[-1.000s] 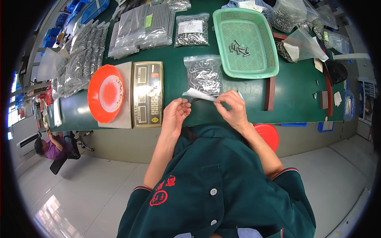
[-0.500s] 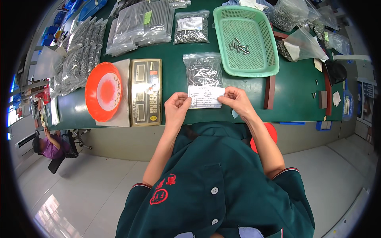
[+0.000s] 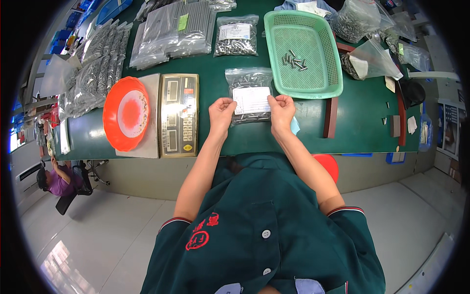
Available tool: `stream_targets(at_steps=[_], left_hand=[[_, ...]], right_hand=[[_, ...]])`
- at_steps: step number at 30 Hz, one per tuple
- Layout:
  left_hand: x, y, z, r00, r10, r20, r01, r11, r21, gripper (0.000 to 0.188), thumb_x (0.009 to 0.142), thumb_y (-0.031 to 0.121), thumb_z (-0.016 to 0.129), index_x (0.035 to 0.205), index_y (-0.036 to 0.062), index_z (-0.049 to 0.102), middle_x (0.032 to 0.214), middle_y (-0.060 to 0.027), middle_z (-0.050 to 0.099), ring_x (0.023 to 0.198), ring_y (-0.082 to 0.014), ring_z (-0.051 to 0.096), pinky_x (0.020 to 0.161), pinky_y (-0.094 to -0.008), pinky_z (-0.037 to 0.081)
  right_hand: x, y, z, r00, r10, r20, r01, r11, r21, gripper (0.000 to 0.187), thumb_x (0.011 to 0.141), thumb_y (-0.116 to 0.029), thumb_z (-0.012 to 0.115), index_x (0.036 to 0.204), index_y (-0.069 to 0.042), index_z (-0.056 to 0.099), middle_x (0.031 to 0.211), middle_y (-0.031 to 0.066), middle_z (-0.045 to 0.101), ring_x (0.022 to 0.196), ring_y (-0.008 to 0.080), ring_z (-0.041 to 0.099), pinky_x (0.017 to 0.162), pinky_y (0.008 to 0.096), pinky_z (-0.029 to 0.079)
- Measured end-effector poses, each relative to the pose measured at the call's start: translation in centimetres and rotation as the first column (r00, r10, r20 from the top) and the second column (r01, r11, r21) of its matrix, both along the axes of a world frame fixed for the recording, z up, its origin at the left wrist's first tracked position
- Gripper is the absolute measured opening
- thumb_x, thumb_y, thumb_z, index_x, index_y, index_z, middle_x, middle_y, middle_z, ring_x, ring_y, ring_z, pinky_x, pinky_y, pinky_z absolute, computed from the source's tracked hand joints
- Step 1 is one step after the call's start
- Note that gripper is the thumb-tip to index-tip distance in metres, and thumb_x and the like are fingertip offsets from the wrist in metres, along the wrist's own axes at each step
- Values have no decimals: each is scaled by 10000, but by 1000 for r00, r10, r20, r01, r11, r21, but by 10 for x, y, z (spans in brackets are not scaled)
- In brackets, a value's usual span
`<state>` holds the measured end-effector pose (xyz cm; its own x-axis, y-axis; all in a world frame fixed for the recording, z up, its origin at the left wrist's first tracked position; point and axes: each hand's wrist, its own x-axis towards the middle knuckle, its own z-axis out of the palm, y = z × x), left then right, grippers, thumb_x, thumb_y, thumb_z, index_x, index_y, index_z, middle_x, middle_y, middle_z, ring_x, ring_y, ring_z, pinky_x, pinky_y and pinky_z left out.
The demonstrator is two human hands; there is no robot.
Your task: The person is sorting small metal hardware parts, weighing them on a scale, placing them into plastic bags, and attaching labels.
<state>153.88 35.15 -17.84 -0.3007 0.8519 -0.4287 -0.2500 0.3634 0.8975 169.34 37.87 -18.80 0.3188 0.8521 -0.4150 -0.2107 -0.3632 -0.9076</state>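
Between hands (image 3: 222, 115) pinching its side edges, a white label (image 3: 252, 101) lies over a bag of metal pins (image 3: 250, 118).

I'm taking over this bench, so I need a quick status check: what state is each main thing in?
Left hand: pinching the white label at left
Right hand: pinching it at right
White label: held over the nearer bag; attachment unclear
Nearer bag: filled with metal parts
Farther bag: filled, labelled
Green basket: upright, few pins inside
Orange bowl: on the scale
Scale: readings illegible
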Motion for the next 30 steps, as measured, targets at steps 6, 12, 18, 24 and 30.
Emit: stream_targets(at_steps=[6, 12, 18, 24, 30], left_hand=[[-6, 13, -14, 1000, -3, -31, 1, 999, -54, 101, 788, 24, 617, 871, -25, 586, 774, -53, 620, 680, -87, 554, 633, -216, 428], [-5, 21, -22, 999, 4, -45, -7, 999, -49, 100, 782, 21, 621, 863, -29, 589, 761, -49, 616, 658, -86, 545, 609, -214, 416], [-5, 21, -27, 1000, 14, -24, -15, 998, -66, 98, 779, 19, 623, 859, -25, 588, 751, -44, 610, 650, -86, 541, 594, -214, 412], [-4, 21, -30, 999, 3, -53, -6, 999, -51, 98, 773, 20, 626, 851, -23, 587, 747, -45, 612, 648, -84, 543, 588, -211, 412], [-4, 20, -38, 988, 9, -156, -17, 999, -48, 101, 768, 27, 633, 840, -24, 586, 750, -43, 611, 656, -79, 545, 586, -203, 416]], right_hand=[[-18, 4, -6, 983, -182, 19, 182, 983, 22, 213, 736, -19, 687, 760, -28, 475, 650, -1, 517, 554, 50, 442, 509, 200, 358], [-15, 7, -36, 967, -179, 183, 155, 978, 139, 213, 743, -16, 689, 735, -35, 476, 630, -19, 509, 543, 25, 422, 488, 187, 336], [-18, 8, -35, 943, -192, 270, 157, 976, 149, 214, 711, -39, 706, 706, -35, 492, 622, -33, 461, 538, 49, 354, 493, 212, 329], [-18, 8, -34, 923, -191, 333, 145, 977, 159, 208, 701, -47, 707, 693, -36, 499, 608, -37, 430, 530, 58, 326, 490, 225, 323], [-20, 7, -33, 897, -180, 404, 123, 979, 161, 199, 691, -62, 707, 699, -36, 510, 607, -21, 443, 536, 77, 352, 509, 246, 345]])
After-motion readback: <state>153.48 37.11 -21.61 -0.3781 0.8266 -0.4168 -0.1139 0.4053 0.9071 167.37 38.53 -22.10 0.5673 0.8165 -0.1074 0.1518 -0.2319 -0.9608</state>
